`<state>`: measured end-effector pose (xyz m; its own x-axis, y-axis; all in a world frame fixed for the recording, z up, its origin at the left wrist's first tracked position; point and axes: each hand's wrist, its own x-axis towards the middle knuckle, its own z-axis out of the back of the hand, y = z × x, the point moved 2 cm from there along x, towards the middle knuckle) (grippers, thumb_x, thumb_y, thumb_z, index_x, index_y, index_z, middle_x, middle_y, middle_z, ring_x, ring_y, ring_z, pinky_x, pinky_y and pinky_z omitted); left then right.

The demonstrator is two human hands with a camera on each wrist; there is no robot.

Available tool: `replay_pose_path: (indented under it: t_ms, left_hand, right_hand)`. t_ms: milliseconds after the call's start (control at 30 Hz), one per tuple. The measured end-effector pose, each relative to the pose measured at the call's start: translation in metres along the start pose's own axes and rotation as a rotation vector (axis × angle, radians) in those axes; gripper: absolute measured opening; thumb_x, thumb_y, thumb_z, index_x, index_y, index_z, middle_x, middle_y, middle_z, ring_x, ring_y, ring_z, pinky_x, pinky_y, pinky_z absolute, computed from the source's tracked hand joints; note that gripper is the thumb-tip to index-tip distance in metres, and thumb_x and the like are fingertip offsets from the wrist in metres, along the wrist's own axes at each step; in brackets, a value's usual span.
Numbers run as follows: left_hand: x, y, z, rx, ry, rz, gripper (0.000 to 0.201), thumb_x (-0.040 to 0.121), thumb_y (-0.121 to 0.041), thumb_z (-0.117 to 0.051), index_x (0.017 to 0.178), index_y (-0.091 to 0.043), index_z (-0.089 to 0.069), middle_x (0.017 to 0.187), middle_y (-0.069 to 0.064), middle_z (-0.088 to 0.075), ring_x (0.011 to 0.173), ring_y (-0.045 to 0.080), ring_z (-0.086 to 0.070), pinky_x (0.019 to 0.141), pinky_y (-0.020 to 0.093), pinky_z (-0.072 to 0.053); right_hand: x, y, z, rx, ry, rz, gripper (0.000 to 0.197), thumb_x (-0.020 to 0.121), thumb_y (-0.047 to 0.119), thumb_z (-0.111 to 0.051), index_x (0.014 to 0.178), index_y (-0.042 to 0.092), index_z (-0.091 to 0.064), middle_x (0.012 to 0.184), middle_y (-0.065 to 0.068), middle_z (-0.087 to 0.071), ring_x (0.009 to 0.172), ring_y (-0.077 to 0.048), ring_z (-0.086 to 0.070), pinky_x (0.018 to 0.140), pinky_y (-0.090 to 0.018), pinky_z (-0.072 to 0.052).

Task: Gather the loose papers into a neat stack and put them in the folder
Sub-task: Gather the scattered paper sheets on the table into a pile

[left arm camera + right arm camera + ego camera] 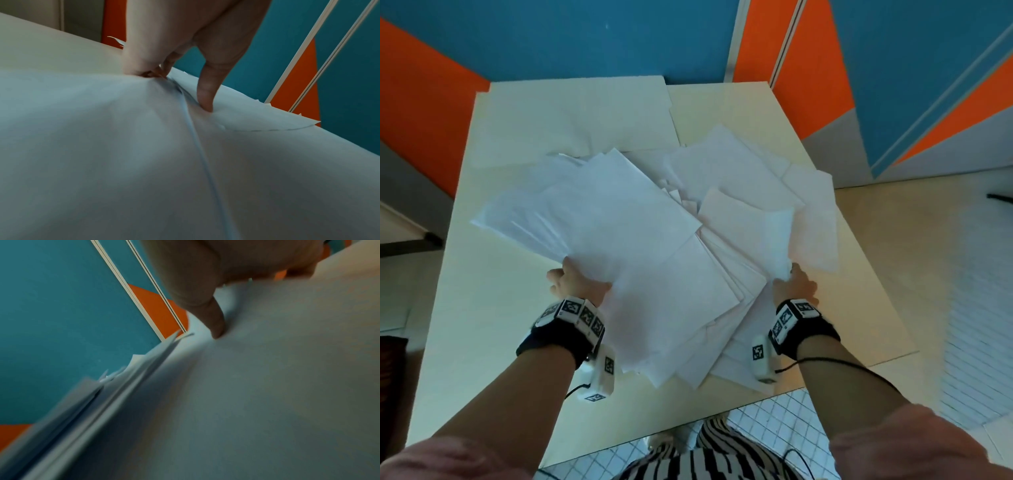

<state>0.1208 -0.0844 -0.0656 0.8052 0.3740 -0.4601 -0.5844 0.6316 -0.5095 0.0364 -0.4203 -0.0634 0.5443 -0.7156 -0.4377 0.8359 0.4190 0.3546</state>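
A messy fan of white papers [640,240] covers the middle of the pale table [482,308]. My left hand [571,279] grips the left bunch at its near edge, lifting it off the table. In the left wrist view its thumb [205,97] presses on top of the sheets [123,146] while the fingers [144,65] curl beneath. My right hand [792,282] grips the right bunch at its near corner, and its thumb [217,324] presses on the paper [267,386]. A pale open folder [571,113] lies flat at the table's far left, partly under the papers.
Orange and blue walls [585,37] stand close behind the table. Tiled floor [928,240] lies to the right and beyond the near edge, where my striped clothing [705,459] shows. Another table's dark edge [410,240] is at the left.
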Motion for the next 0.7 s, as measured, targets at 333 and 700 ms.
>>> replay_pose_path:
  t_ms: [333, 700]
  left_hand:
    - [0.030, -0.012, 0.028, -0.288, 0.016, 0.222, 0.073, 0.081, -0.031, -0.069, 0.135, 0.007, -0.038, 0.138, 0.023, -0.049, 0.127, 0.034, -0.049, 0.101, 0.037, -0.041]
    - [0.039, -0.026, 0.047, -0.029, 0.072, 0.164, 0.026, 0.094, -0.021, -0.047, 0.103, 0.001, -0.058, 0.106, 0.017, -0.062, 0.120, 0.029, -0.055, 0.079, 0.023, -0.045]
  right_hand:
    - [0.026, 0.042, 0.028, 0.257, 0.072, 0.152, 0.041, 0.091, 0.012, -0.056, 0.128, -0.006, -0.050, 0.131, -0.024, -0.055, 0.120, -0.037, -0.053, 0.095, -0.035, -0.042]
    - [0.068, 0.067, 0.036, 0.203, 0.180, 0.308, 0.042, 0.080, 0.004, -0.068, 0.121, 0.003, -0.058, 0.122, -0.018, -0.063, 0.105, -0.030, -0.061, 0.088, -0.030, -0.045]
